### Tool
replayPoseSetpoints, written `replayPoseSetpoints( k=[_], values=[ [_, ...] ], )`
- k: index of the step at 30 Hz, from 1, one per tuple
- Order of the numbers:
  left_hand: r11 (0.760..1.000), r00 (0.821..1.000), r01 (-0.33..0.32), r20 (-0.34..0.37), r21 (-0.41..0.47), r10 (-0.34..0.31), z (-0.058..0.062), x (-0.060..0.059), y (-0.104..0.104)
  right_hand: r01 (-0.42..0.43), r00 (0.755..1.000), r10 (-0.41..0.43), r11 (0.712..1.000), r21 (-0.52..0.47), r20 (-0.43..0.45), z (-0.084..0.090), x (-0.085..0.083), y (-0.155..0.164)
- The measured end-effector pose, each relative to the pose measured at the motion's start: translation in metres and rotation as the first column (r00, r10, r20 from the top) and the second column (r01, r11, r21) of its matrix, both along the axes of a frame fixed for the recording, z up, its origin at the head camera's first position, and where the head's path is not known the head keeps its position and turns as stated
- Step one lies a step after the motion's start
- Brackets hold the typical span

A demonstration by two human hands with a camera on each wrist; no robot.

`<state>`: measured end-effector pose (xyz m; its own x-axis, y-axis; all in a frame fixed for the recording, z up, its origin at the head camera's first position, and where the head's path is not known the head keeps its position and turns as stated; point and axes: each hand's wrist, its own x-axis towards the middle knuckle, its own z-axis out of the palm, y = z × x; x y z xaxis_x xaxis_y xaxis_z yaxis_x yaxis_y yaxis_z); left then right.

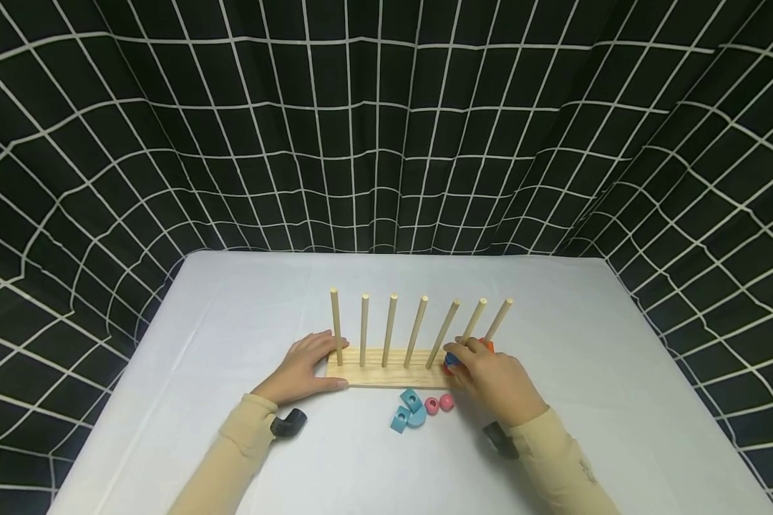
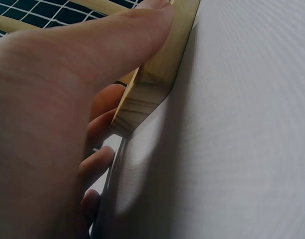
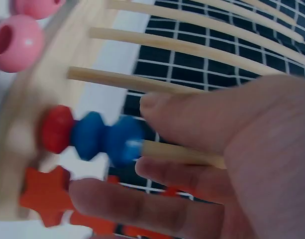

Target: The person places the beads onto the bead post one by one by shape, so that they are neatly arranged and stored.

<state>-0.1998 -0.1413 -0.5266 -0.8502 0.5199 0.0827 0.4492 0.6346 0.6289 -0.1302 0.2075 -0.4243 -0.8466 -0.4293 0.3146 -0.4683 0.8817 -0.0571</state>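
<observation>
Pale wooden peg board (image 1: 386, 375) on the white table (image 1: 618, 400): left hand (image 1: 303, 368) grips its end to steady it, right hand (image 1: 492, 375) pinches blue beads (image 3: 110, 139) on the sixth peg (image 1: 472, 325); best slid straight down.

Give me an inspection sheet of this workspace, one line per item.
Surface: white table.
Job's things: wooden peg board with seven pegs; red and blue beads on one peg, orange stars on the next.
Clutter: blue half-round blocks and pink beads lying loose.
Grips: left hand holds the board's end; right hand at the blue beads.
Cables: nothing seen.
Surroundings: black grid-patterned curtain.
</observation>
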Motion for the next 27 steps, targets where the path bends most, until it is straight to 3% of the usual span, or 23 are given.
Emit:
replayPoseSetpoints(
  k=[7,10,16,21,27],
  values=[
    [1.0,1.0,0.005,0.012,0.0,-0.005,0.005,0.001,0.002,0.032,0.998,-0.038,0.992,-0.122,-0.045,0.034,0.022,0.002],
    [1.0,1.0,-0.002,0.009,-0.01,0.002,0.005,0.001,0.002,0.005,0.999,-0.012,0.992,-0.128,-0.051,0.037,0.033,-0.002],
    [1.0,1.0,-0.01,0.021,-0.013,0.01,0.005,0.0,0.001,-0.123,0.991,0.124,0.992,-0.029,0.047,0.007,0.039,-0.015],
    [1.0,1.0,-0.006,0.012,0.005,0.006,0.004,0.0,-0.001,-0.24,0.967,0.243,0.97,-0.041,0.075,-0.014,0.037,-0.025],
    [1.0,1.0,0.006,-0.012,0.002,-0.006,0.001,-0.001,-0.001,-0.271,0.958,0.27,0.962,0.005,0.097,-0.027,0.038,-0.036]
  ],
)
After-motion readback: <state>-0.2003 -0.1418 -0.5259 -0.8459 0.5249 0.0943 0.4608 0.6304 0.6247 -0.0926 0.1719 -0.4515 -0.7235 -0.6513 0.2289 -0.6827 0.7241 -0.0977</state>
